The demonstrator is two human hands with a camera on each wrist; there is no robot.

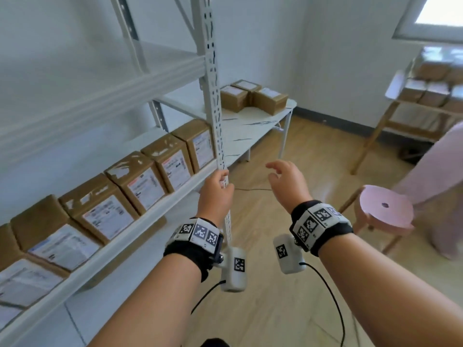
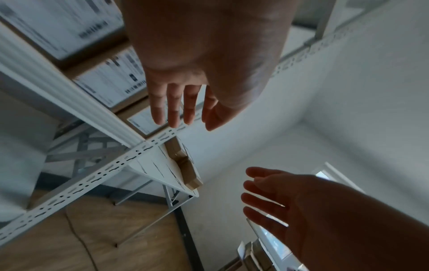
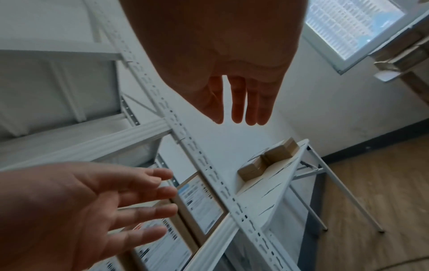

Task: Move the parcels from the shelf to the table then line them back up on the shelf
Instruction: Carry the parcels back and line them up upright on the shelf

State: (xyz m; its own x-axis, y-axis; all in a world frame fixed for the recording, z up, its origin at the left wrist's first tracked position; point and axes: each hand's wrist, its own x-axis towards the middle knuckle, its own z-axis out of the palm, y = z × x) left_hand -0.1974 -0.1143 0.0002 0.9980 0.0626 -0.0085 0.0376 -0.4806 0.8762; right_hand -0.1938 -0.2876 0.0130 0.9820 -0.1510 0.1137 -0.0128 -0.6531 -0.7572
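Here both hands hang in the air in front of the white metal shelf (image 1: 140, 216), and neither has hold of anything. From the head view the left hand (image 1: 215, 194) sits in front of the perforated upright post (image 1: 213, 78), so it looks almost as if it were touching the post; the left wrist view settles that, showing its fingers (image 2: 173, 108) straight, slightly spread and clear of the metal. The right hand (image 1: 288, 184) is just beside it, over the wooden floor (image 1: 313, 171), fingers relaxed and fanned apart, as the right wrist view shows from beneath.

A row of brown parcels (image 1: 142, 181) stands on the middle shelf board, side by side with their white labels facing outward; the head view shows torn white tape patches on their tops, which the wrist cameras do not catch. Three more parcels (image 1: 253, 96) sit grouped at the far end of the white table (image 1: 253, 128), which stands past the end of the shelf, against the wall. The right wrist view shows the table's thin metal legs and the window (image 3: 352, 27) above, both largely cut off in the head view.

Only the head view takes in the pink round stool (image 1: 385, 209) at the right, a person's pale pink clothing (image 1: 436, 166) beyond it, and a wooden rack (image 1: 426, 96) carrying further boxes, blurred.
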